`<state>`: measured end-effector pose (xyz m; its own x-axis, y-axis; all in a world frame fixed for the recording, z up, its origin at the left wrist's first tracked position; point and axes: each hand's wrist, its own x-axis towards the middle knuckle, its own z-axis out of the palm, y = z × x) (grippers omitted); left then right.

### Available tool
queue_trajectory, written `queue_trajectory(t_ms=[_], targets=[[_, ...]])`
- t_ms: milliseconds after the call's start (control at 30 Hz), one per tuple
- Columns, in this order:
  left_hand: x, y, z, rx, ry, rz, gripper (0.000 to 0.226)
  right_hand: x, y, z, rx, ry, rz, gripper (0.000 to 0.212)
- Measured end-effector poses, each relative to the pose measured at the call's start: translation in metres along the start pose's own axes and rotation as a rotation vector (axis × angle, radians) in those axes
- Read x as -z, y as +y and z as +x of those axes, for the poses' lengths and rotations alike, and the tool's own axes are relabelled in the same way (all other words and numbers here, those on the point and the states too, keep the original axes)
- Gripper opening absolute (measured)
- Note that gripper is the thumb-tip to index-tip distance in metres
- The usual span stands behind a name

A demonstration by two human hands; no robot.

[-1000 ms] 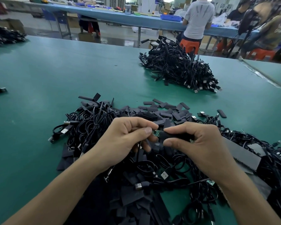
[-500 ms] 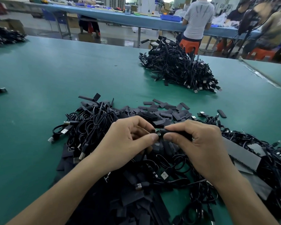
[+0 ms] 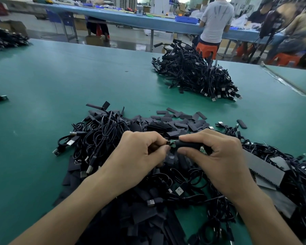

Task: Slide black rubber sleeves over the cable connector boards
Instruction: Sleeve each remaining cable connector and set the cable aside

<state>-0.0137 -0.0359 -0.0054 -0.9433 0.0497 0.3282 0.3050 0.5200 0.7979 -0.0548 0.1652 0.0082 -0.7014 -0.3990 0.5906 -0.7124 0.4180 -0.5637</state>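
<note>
One sleeve (image 3: 187, 145) in right grip (image 3: 219, 156) (board end (image 3: 172, 145) at left grip (image 3: 140, 152))

Green felt-covered worktable (image 3: 60, 82) in the foreground. Beyond it stands a long blue workbench (image 3: 124, 17) bearing a blue plastic tray (image 3: 186, 19). A person in a grey T-shirt (image 3: 216, 18) faces the bench, with an orange plastic stool (image 3: 206, 49) beneath.

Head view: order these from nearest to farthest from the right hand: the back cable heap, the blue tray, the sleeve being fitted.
1. Sleeve, pinched by the right hand itself.
2. Cable heap, farther back, right of centre.
3. Blue tray, at the very back.
</note>
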Motion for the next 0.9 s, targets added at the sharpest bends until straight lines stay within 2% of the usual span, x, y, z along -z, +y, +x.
queue_trajectory(t_ms=[167,367,733,900], targets=[[0.004,-0.001,0.001,0.011,-0.076,-0.038,0.018,-0.001,0.001,-0.001,-0.016,0.021,0.05,0.022],[0.005,-0.002,0.001,-0.009,-0.126,0.003,0.018,-0.002,0.002,-0.002,0.051,-0.046,0.014,0.028],[0.01,0.002,0.004,0.208,-0.221,-0.309,0.011,-0.005,0.004,-0.002,0.113,-0.023,0.041,0.018],[0.013,0.004,0.004,0.247,-0.237,-0.362,0.012,-0.008,0.004,-0.004,0.145,-0.047,0.018,0.023]])
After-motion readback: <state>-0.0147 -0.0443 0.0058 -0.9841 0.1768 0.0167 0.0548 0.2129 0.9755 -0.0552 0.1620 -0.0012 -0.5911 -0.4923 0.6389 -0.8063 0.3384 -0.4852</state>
